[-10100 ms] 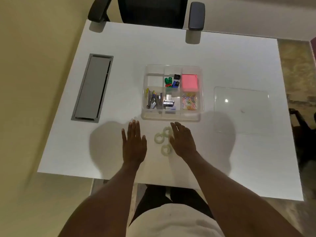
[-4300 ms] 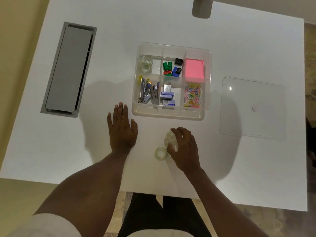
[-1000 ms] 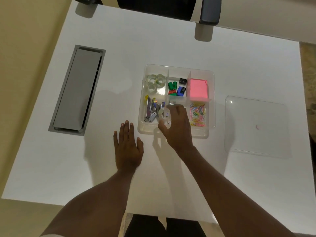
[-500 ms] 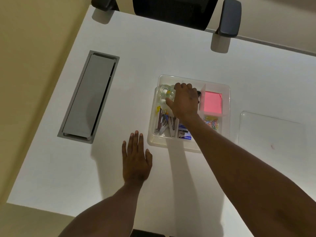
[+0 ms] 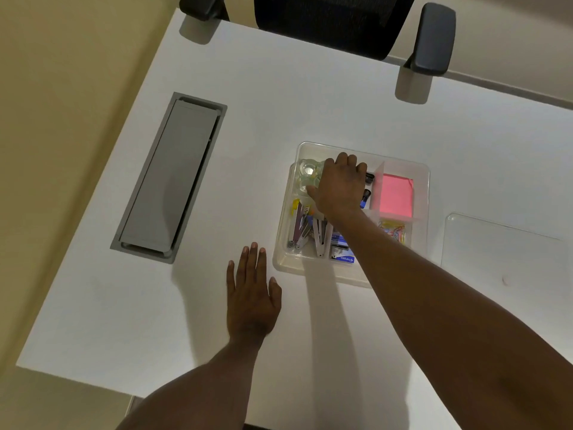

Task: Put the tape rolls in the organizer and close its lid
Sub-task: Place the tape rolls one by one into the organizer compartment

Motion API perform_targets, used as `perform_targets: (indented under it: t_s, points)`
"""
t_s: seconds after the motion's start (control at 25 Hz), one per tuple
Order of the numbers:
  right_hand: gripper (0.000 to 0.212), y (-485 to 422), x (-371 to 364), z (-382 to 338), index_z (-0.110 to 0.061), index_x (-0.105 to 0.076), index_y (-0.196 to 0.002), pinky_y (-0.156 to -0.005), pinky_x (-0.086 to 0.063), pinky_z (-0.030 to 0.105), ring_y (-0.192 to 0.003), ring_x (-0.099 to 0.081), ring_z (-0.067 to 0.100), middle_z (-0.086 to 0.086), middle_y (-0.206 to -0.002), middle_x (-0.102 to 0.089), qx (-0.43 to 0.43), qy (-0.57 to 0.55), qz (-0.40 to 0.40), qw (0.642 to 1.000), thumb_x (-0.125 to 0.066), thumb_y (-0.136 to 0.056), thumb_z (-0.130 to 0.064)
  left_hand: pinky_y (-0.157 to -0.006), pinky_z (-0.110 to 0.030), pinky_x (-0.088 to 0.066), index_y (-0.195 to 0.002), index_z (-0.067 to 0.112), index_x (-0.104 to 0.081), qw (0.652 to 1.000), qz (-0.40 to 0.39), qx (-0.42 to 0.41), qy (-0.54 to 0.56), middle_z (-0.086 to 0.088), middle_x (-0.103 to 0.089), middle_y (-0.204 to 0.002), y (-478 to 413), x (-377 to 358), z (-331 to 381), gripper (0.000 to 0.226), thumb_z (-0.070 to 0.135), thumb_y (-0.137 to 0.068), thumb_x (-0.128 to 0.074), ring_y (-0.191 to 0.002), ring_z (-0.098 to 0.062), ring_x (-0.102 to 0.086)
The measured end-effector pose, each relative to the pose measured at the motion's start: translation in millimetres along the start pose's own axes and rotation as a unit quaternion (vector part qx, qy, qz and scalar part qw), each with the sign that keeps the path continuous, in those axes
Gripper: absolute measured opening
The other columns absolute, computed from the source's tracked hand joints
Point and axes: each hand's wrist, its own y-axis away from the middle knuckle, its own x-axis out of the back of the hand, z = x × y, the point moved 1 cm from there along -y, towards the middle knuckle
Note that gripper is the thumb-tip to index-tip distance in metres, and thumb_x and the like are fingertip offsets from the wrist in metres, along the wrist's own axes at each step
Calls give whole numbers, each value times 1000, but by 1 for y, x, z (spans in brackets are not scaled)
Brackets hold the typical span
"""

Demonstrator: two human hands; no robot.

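The clear organizer (image 5: 310,268) sits mid-table with its top uncovered. Clear tape rolls (image 5: 306,170) lie in its back-left compartment. My right hand (image 5: 339,187) reaches down into that compartment, fingers curled and thumb against the rolls. The roll it carried is hidden under the palm. My left hand (image 5: 252,293) lies flat on the table just left of the organizer's front corner, fingers spread and holding nothing. The clear lid (image 5: 502,252) lies flat on the table to the right of the organizer.
Other compartments hold a pink sticky-note pad (image 5: 397,195), coloured paper clips (image 5: 395,232), staplers (image 5: 299,228) and staple boxes. A grey cable hatch (image 5: 169,178) is set into the table at left. A black office chair (image 5: 335,23) stands at the far edge.
Over the last second my right hand carried a tape roll from the organizer's front to its back-left compartment and now stays there. My left hand has not moved.
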Motion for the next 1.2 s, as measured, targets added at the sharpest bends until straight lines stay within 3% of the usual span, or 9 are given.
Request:
perform_targets:
  t_s: [0.16,0.36,0.56,0.72,1.0,1.2]
  points:
    - [53,1,2,5,-8,-63,-114,-96,-39,45,-110,-53,31,12,-113,-61,11,-12,27,1000,-64,-88,-55,-134,-54,-21,-169,18,-22,1000,-1,1,3,-4,-17,-178,-1,1,0,68,47,-108,-14,-166,-23,-17]
    - [26,-4,2,13,-15,-65,-117,-96,-37,43,-113,-54,29,6,-117,-64,72,-30,43,996,-62,-94,-28,-134,-54,-21,-169,19,-21,1000,-1,-1,5,-4,-17,-178,-1,0,0,67,43,-107,-25,-166,-23,-17]
    - [55,-23,3,15,-28,-64,-130,-103,-30,42,-124,-47,27,5,-132,-54,241,10,9,970,-56,-85,2,-134,-54,-21,-169,20,-19,1000,-6,3,9,-3,-17,-178,-1,1,1,68,47,-107,-15,-166,-24,-17]
    - [58,-34,5,20,-35,-60,-137,-103,-33,44,-124,-45,28,6,-131,-50,309,70,-13,948,-57,-89,-2,-134,-54,-20,-169,20,-21,1000,-7,4,15,-3,-17,-178,-1,3,1,69,48,-107,-13,-166,-23,-17]
    - [39,-46,10,14,-27,-63,-129,-98,-36,45,-115,-48,28,8,-117,-52,331,127,9,935,-56,-94,-10,-133,-55,-23,-168,20,-20,1000,-2,2,19,-4,-20,-178,-1,5,3,67,48,-107,-13,-166,-24,-20]
    - [43,-57,15,24,-30,-63,-133,-93,-38,43,-109,-50,29,10,-112,-52,343,127,27,930,-56,-96,-9,-134,-54,-21,-169,21,-16,1000,0,0,17,-3,-18,-178,-1,1,1,67,48,-107,-17,-166,-23,-18]
